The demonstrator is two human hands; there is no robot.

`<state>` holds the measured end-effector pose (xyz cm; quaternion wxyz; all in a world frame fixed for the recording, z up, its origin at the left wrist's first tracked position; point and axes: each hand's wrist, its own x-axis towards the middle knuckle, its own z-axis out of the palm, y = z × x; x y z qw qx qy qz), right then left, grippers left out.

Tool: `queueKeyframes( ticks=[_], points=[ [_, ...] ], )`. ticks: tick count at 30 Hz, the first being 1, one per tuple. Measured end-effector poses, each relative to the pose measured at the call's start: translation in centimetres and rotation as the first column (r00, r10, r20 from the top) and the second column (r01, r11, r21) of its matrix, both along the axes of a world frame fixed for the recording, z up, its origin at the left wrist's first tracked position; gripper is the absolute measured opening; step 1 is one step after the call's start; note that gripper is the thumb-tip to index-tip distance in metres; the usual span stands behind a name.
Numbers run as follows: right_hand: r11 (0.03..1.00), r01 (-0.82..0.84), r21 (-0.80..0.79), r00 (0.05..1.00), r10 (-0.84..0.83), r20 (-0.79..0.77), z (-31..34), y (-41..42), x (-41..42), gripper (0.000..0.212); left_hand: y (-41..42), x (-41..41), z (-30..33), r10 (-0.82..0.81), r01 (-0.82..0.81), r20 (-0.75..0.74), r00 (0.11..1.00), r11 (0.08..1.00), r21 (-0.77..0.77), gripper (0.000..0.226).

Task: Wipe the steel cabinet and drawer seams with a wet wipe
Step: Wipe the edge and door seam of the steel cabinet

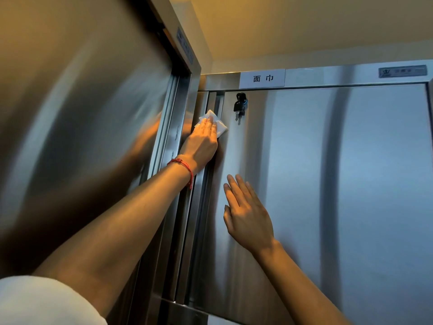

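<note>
A tall steel cabinet door [304, 184] fills the right of the head view. Its left seam [216, 104] runs down beside a second steel cabinet [93, 113] on the left. My left hand [202, 141], with a red string at the wrist, presses a white wet wipe [220, 127] flat against the door's upper left edge, right at the seam. The fingers lie straight over the wipe. My right hand [246, 212] rests flat on the door lower down, fingers straight and together, holding nothing.
Black keys [240, 105] hang from a lock near the door's top left, just right of the wipe. A white label with two characters [262, 78] sits on the frame above. A maker's plate [401, 72] is at the top right. The ceiling is close overhead.
</note>
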<state>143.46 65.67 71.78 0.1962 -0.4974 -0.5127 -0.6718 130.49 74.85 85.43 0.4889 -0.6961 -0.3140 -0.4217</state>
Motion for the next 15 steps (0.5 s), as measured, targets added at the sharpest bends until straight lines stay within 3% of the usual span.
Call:
queueKeyframes(
  ticks=[15],
  points=[
    [1.0, -0.008, -0.003, 1.0, 0.008, 0.005, 0.0, 0.0, 0.1, 0.048, 0.5, -0.1, 0.1, -0.004, 0.004, -0.02, 1.0, 1.0, -0.02, 0.048]
  ],
)
